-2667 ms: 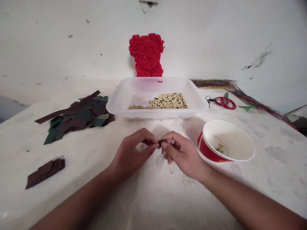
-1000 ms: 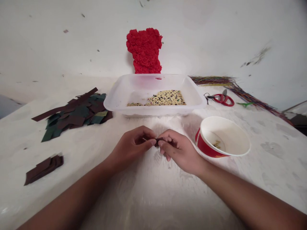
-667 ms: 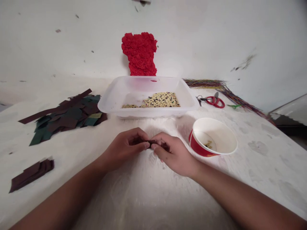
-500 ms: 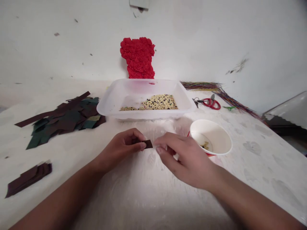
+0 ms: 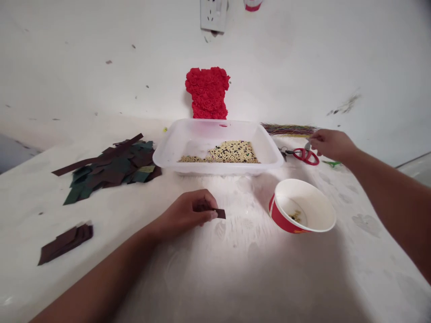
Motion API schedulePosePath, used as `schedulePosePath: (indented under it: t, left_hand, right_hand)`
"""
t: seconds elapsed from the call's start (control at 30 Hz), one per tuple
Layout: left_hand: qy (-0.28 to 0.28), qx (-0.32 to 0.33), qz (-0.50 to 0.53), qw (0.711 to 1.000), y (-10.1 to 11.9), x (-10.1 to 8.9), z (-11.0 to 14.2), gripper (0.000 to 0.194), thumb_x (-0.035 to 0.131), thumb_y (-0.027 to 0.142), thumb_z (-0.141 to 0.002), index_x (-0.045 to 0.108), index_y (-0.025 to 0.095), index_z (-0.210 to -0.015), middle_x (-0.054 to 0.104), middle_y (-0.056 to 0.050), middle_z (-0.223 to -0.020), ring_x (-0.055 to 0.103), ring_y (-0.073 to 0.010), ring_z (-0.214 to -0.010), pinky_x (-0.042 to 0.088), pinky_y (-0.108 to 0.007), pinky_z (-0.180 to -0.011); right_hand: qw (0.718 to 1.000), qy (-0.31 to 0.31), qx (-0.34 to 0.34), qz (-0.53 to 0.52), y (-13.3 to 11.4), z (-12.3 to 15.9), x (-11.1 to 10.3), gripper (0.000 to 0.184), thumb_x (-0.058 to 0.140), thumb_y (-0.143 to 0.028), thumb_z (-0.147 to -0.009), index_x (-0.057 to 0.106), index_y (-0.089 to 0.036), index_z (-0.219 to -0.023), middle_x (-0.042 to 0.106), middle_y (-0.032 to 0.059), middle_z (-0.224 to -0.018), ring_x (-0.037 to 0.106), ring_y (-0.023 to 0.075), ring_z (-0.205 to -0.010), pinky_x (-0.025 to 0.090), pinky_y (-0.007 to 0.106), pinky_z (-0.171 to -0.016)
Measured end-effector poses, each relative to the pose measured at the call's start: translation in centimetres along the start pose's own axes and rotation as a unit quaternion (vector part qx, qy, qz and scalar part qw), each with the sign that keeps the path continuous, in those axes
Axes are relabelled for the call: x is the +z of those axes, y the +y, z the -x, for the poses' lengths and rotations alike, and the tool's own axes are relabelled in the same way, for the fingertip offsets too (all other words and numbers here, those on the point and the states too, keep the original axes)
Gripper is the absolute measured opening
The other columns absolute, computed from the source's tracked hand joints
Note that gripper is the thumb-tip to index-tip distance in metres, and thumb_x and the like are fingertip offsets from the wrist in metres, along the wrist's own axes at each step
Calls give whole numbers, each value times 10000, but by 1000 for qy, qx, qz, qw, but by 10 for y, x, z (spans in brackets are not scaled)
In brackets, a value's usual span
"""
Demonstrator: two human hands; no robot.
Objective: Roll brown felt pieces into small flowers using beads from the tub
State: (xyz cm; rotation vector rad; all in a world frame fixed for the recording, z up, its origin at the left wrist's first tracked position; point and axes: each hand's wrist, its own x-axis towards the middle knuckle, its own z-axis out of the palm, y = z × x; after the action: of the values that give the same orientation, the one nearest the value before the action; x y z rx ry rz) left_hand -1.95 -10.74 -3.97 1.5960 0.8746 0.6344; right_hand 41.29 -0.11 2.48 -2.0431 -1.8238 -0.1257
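My left hand (image 5: 190,208) is above the middle of the table, thumb and fingers pinched on a small dark brown paper or fabric strip (image 5: 220,213). One end of the strip sticks out to the right. At the back right, my right hand (image 5: 332,142) reaches out with its fingertips together at the end of a bundle of thin coloured wires (image 5: 288,129). Just below those fingertips lie red-handled scissors (image 5: 305,156); whether the fingers touch wire or scissors is hidden. A white and red paper bowl (image 5: 286,220) stands nearer, with a few small gold beads inside.
A translucent tub (image 5: 218,168) holds many gold and dark beads (image 5: 234,151). Behind it stands a red rose-covered figure (image 5: 208,94). Brown and green pieces (image 5: 111,166) are heaped at left, with a small brown stack (image 5: 65,242) nearer. A green tool (image 5: 332,163) lies at right.
My right hand has let go of the brown strip and moved away to the back right, by the wires and scissors. My left hand keeps the strip. The view has shifted.
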Motion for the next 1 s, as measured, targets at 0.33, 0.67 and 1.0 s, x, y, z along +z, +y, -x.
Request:
schedulePosePath:
  t: [0.33,0.67,1.0]
  left_hand:
    - [-19,-13,36,999,-2,3,1,37,614,223,-847,596,190,-845,640,-28,-815,681,-216,-929,414,-225,-570]
    - [-23,-27,26,999,-9,1,0,62,621,232,-853,596,175,-857,596,5,-757,645,-146,-780,375,-206,-571]
    - [-24,-37,21,999,-8,2,-1,100,622,280,-847,589,187,-860,618,-19,-781,662,-209,-898,385,-198,-533]
  right_hand:
    - [988,-99,-105,47,10,-27,61,402,589,-293,-837,669,-91,-1175,661,232,-1150,600,207,-948,367,338,-736]
    - [986,-114,-101,74,16,-40,79,259,564,-251,-820,651,-157,-1044,716,127,-1012,631,242,-890,427,322,-758]
    - [982,-157,-106,17,6,-41,83,311,519,-297,-830,726,-172,-1027,700,94,-1109,641,257,-1011,482,337,-875]
